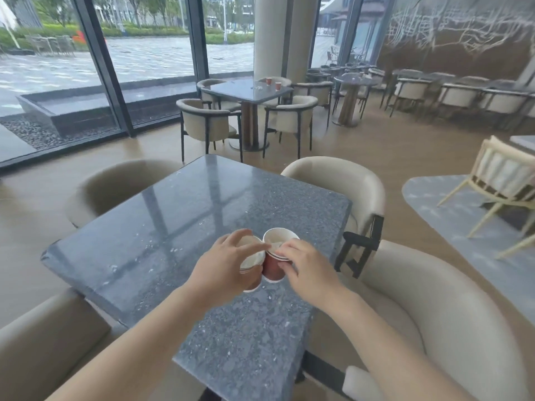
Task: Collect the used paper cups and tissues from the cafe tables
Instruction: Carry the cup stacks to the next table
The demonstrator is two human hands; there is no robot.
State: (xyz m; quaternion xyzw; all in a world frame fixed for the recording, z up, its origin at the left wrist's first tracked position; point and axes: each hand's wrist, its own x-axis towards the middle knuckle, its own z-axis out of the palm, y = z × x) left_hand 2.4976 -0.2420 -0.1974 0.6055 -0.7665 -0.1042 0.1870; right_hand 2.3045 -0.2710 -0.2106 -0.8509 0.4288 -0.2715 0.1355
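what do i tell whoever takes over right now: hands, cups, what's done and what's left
Left hand grips the left cup stack; right hand pinches the right cup stack at its rim.
Stacks side by side over the near table.
Done: this table's cups are in hand.
Left: nest the stacks, then clear the far table: a red cup, a second cup and a small white scrap, likely tissue.

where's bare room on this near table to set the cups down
The near table is bare over its whole far half, along its left edge and at its near end. Crowded only right of centre, where the left hand and right hand grip two cup stacks side by side.
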